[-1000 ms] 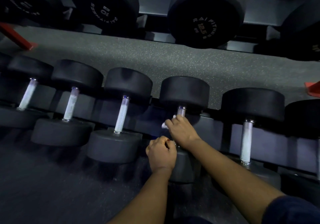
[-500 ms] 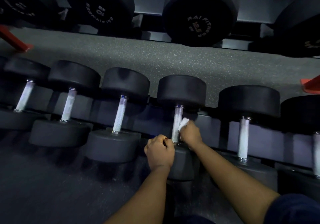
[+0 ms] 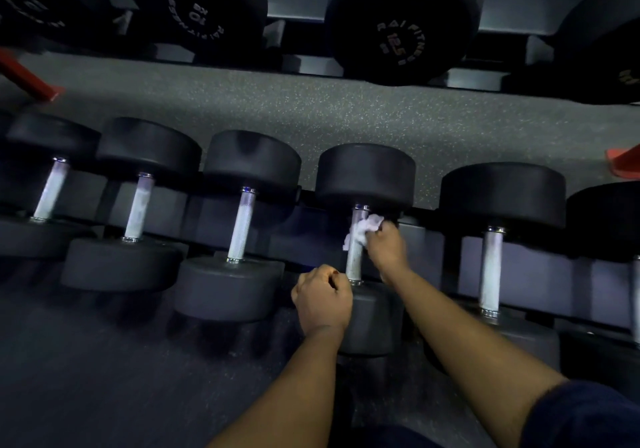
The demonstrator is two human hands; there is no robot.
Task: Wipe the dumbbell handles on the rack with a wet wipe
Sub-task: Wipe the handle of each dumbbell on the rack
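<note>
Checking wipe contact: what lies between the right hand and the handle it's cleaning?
In the head view, the crumpled white wet wipe lies between the right hand and the handle, against its upper part.

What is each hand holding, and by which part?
The right hand pinches the crumpled wet wipe by its right edge against the top of the dumbbell handle. The left hand is a fist, nothing visible inside.

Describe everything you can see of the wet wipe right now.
The wet wipe is a small white, crumpled wad, soft and cloth-like. The right hand pinches it against the upper end of the fourth-from-left dumbbell's steel handle, just below the far head. One loose corner hangs left across the handle; the rest is bunched under the hand.
</note>
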